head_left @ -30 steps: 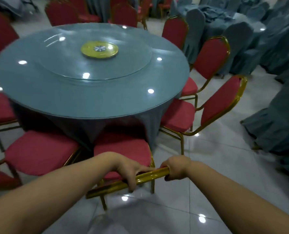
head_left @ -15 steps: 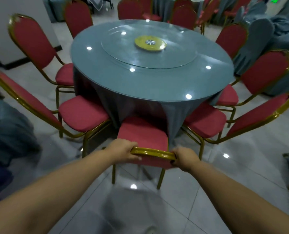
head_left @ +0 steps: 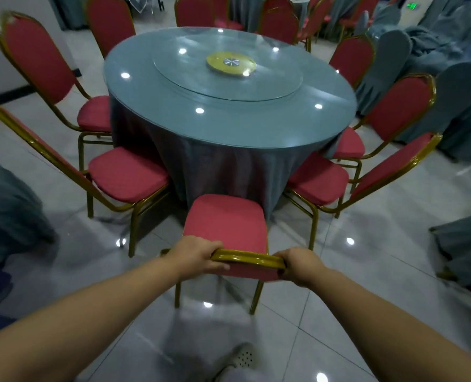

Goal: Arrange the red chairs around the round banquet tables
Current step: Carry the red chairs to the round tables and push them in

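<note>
Since frame looks stiff metal, chair (head_left: 226, 224) at table's (head_left: 229, 117) 6 o'clock probably slides easily; left hand (head_left: 198, 253), right hand (head_left: 300, 264) both grasping top rail, best hold.

- left hand (head_left: 198, 255) and right hand (head_left: 300, 264) grip gold top rail of chair (head_left: 226, 221)
- chair faces round table (head_left: 229, 111), seat near cloth
- red chairs ring tabletop both sides
- shoe (head_left: 241, 357) on floor (head_left: 366, 257)
</note>
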The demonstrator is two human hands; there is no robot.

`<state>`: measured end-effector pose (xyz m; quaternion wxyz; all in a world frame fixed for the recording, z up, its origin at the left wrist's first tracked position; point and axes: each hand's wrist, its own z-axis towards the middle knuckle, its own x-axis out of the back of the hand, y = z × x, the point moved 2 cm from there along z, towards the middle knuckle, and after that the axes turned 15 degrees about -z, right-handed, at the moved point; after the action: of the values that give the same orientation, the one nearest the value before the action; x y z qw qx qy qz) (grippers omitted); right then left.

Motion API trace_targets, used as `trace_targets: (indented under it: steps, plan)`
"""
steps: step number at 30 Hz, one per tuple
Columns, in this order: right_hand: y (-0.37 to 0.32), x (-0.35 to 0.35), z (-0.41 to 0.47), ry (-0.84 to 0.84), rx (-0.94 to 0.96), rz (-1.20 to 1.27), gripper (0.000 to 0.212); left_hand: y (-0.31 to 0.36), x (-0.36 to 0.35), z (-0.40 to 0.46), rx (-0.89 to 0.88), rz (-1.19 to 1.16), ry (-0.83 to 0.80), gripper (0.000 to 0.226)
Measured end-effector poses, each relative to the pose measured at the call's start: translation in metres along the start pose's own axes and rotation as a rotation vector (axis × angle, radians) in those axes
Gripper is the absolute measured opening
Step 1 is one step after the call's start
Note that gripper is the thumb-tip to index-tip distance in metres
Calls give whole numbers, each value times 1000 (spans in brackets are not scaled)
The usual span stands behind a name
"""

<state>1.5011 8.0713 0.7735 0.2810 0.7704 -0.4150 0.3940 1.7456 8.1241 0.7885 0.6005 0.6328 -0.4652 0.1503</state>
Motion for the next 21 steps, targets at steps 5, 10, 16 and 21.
trace_targets:
  steps: [5,10,16,21]
  plan:
    - [-4,4,8,28,-28,-4,22,-6,5,3,-15,0,19,29]
    - [-2,23,30,35,-67,0,26,-19,21,25,10,9,43,27]
    - [1,49,68,69,-83,38,26,-38,45,56,110,-31,81,20]
    - [8,63,95,115,-110,77,25,-50,60,80,160,-112,99,17]
